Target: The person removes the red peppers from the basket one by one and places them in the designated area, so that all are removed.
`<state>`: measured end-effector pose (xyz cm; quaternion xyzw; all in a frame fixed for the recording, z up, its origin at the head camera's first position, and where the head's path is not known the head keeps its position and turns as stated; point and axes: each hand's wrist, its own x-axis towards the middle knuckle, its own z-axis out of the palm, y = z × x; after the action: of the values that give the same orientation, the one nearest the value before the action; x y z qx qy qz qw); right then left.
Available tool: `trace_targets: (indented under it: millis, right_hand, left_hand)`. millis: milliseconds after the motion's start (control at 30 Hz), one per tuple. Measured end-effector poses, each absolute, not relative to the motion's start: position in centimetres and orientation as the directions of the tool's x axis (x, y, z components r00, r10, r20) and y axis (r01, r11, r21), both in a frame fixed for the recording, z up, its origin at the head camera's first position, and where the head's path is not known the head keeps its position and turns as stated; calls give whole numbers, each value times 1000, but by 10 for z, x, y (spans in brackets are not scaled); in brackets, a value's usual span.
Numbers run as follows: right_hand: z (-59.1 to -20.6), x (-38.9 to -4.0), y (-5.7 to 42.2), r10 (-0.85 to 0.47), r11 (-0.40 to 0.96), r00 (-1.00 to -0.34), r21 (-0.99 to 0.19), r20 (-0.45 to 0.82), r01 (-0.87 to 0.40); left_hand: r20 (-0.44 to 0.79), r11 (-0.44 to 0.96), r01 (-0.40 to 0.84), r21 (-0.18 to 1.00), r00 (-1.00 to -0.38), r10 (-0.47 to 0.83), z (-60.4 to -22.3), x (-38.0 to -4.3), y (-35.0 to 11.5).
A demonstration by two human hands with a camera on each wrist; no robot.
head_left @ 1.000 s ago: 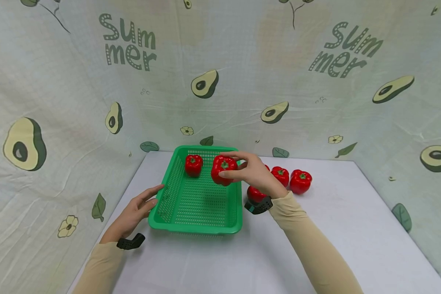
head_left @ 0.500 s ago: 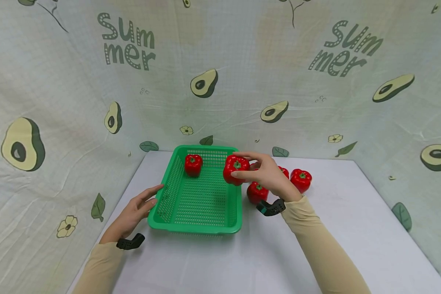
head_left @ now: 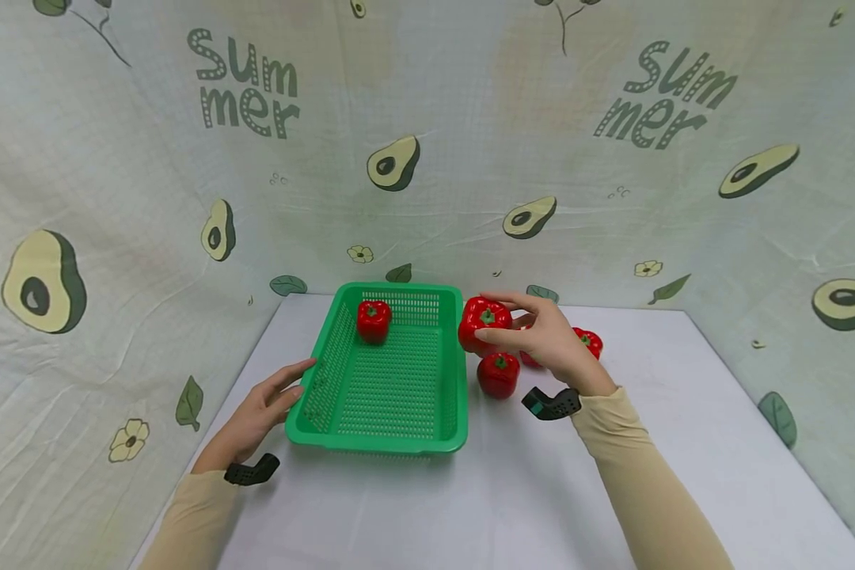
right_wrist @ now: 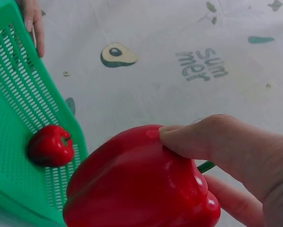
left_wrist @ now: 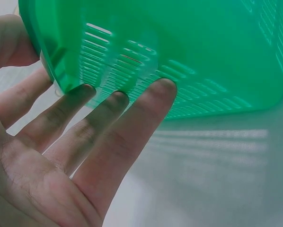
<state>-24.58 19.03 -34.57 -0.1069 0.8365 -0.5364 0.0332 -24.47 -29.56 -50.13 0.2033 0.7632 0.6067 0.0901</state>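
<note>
A red bell pepper (head_left: pixel 484 323) with a green stem is gripped between the thumb and fingers of my right hand (head_left: pixel 550 342), just off the basket's right rim. It fills the lower part of the right wrist view. My left hand (head_left: pixel 262 413) touches the left side of the green plastic basket (head_left: pixel 378 443). In the left wrist view its fingers (left_wrist: pixel 127 137) lie fairly straight against the slotted outer wall. Inside the basket, near the back left corner, sits another red bell pepper (head_left: pixel 374 322).
Right of the basket, a red bell pepper (head_left: pixel 499 375) stands on the white table (head_left: pixel 399 514). Beyond it are another red bell pepper (head_left: pixel 588 343) and one mostly hidden behind the right hand. A printed cloth (head_left: pixel 470 95) hangs behind and at the sides.
My right hand has moved right with its bell pepper, from over the basket to past its right rim. The left hand and the basket stay put.
</note>
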Motion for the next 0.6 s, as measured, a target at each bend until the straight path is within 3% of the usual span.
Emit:
trace_targets:
  millis: [600]
  right_hand:
    - [-360,-235,234,-107,447,-992,-889,62,-103]
  left_hand:
    - [117,173,206,963,-900,419,-504,-245,-295]
